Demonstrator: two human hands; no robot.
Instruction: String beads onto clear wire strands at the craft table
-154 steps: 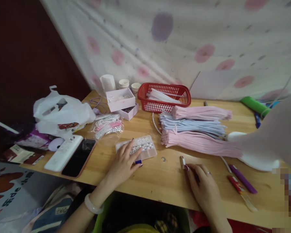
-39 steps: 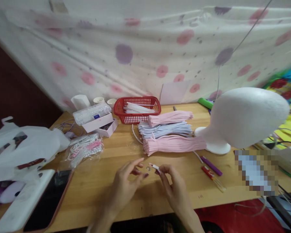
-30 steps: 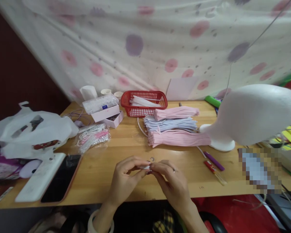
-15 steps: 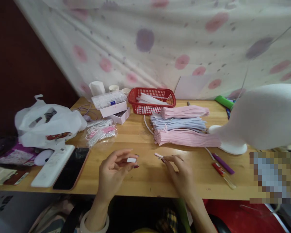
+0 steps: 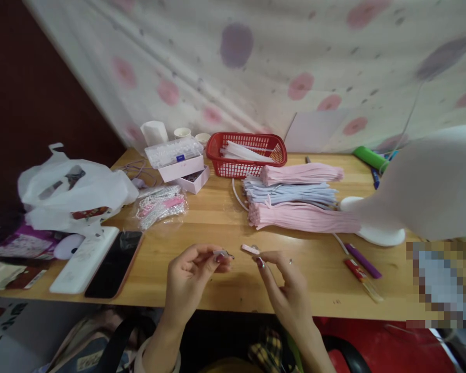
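Note:
My left hand (image 5: pixel 192 274) pinches a small pale flat piece (image 5: pixel 222 254) between thumb and fingertips; a thin dark bit juts from its right end. In my right hand (image 5: pixel 287 282), thumb and index finger pinch a small pale pink strip (image 5: pixel 249 249), held just above the wooden table (image 5: pixel 213 295). A short gap separates the two pieces. Beyond my right hand lies a bundle of pink fuzzy stems (image 5: pixel 303 217), with a pale blue bundle (image 5: pixel 291 194) and another pink bundle (image 5: pixel 303 173) behind it.
Behind stands a red basket (image 5: pixel 213 163) with white strips. Leftward are a bag of beads (image 5: pixel 161 207), white boxes (image 5: pixel 182 168), a phone (image 5: pixel 112 267) and a plastic bag (image 5: pixel 73 191). A white foam head (image 5: pixel 431 181), purple stick (image 5: pixel 363 260) and red-labelled tube (image 5: pixel 361 277) are right.
My left fingers have turned the pale piece, so its broad white face no longer shows. My right hand has shifted slightly left with the pink strip. The view has moved a little.

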